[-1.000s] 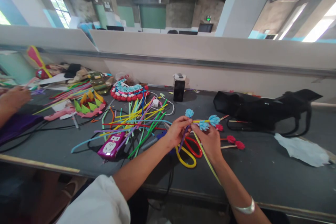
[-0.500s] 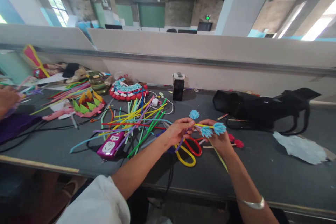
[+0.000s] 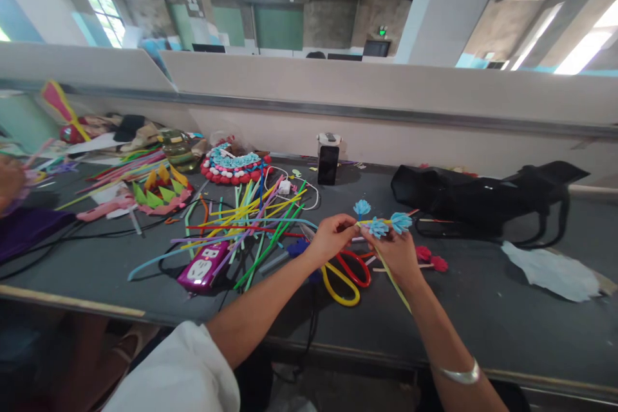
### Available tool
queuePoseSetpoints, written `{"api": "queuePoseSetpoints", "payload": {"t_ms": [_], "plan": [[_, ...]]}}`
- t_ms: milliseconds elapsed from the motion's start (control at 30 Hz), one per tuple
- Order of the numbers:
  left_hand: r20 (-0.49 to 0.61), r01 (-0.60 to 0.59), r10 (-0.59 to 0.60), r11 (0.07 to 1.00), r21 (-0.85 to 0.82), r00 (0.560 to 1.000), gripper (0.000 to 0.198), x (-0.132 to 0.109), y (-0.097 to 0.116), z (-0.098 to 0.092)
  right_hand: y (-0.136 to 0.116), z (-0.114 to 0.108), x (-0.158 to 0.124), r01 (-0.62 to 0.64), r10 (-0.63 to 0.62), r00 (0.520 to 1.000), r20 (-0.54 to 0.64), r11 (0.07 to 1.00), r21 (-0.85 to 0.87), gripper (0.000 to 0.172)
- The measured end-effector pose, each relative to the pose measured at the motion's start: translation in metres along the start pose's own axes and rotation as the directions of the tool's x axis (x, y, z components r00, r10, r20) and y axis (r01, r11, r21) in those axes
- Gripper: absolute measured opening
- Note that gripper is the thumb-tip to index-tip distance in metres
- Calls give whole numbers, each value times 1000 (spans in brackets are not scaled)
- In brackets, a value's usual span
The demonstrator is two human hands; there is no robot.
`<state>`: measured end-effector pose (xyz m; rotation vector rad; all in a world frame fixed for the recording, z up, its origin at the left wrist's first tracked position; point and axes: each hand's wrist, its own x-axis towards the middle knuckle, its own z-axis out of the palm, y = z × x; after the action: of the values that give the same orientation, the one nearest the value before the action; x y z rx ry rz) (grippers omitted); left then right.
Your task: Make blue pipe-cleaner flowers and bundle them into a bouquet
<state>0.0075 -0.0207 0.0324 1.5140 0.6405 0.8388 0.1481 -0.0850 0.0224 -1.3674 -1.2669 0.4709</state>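
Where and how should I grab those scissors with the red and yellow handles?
Probably by the yellow loop and red loop, reaching from the table's near edge: the scissors seem to lie flat, both loops facing that edge, while the left hand hides part of their other end.

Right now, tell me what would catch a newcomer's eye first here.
Probably the three light-blue flowers, held between the left hand and right hand. Left of them, a jumble of colourful sticks spreads over the dark table; to the right lies a black bag.
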Motion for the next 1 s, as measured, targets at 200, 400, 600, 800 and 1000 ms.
{"api": "queuePoseSetpoints", "payload": {"t_ms": [200,400,600,800,1000], "plan": [[-33,-41,43,998,40,999,21,-1,2,1,-13,-12,6,113,-108,993,54,989,-95,10],[1,-115,117,975,191,993,18,-2,2,1,-12,-19,6,167,-162,977,138,986,-25,6],[66,-228,219,941,250,974,18,-4,6,0,-6,-21,6,205,-204,972,117,979,8,9],[125,-372,350,874,311,928,16,-1,5,-4,-15,-32,0,320,-282,944,170,907,-272,15],[153,-384,352,861,334,923,18,-4,12,-5,-18,-38,0,385,-331,921,205,854,-351,15]]}}
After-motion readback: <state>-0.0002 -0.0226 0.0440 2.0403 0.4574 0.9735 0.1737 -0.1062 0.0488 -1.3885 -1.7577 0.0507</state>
